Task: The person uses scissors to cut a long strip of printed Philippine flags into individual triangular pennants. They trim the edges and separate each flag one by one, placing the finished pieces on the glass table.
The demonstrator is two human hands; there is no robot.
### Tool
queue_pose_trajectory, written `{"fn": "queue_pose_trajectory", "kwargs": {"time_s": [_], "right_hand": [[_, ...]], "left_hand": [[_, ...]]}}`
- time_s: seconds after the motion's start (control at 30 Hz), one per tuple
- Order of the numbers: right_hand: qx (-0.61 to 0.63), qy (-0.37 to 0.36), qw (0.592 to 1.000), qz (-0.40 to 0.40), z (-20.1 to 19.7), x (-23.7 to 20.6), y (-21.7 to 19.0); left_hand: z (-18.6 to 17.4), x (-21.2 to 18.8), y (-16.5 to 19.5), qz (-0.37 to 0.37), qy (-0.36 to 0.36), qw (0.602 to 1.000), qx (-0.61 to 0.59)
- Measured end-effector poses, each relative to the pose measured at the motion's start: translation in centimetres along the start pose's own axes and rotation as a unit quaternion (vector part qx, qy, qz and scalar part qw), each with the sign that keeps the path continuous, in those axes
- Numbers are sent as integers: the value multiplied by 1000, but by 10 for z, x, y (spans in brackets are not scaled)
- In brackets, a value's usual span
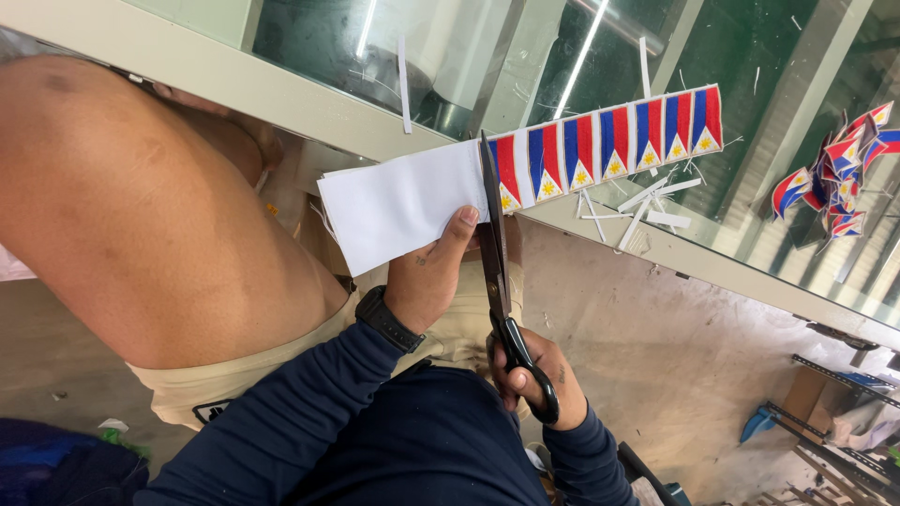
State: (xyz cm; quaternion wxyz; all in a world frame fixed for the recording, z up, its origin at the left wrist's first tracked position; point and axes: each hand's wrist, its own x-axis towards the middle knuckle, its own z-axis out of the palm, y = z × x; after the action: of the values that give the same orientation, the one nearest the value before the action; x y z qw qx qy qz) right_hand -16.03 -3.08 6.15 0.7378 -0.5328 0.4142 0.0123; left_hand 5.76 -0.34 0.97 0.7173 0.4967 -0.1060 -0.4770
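Glass table (750, 112), flag strip (562, 159) between hands

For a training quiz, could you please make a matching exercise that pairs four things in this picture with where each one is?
Things:
1. scissors
2. strip of flag patches
3. pile of cut patches
4. wristwatch

Places:
A. on the left wrist
B. far right on the glass table
C. in the right hand
D. pinched by the left hand

Pairs: 1-C, 2-D, 3-B, 4-A
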Motion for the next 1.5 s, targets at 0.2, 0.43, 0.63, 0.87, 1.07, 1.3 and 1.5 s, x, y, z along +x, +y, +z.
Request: {"fn": "queue_pose_trajectory", "kwargs": {"time_s": [0.2,0.43,0.63,0.87,1.07,1.3,1.5], "right_hand": [[15,-4,1000,3,-1,0,0],[2,-5,1000,7,-5,0,-1],[8,-8,1000,16,-9,-2,2],[23,-35,999,4,-7,-1,-12],[22,-69,997,-9,-5,10,-35],[25,-62,997,-32,-1,31,-49],[38,-65,997,-31,-1,34,-53]], "left_hand": [[0,0,1,40,16,996,72],[0,0,0,12,1,1000,28],[0,2,-3,-12,4,1000,-7],[2,2,-2,-25,13,999,-17],[2,2,0,-39,1,998,-46],[1,1,2,-37,4,999,-35],[0,-1,1,-41,-8,999,-20]]}}
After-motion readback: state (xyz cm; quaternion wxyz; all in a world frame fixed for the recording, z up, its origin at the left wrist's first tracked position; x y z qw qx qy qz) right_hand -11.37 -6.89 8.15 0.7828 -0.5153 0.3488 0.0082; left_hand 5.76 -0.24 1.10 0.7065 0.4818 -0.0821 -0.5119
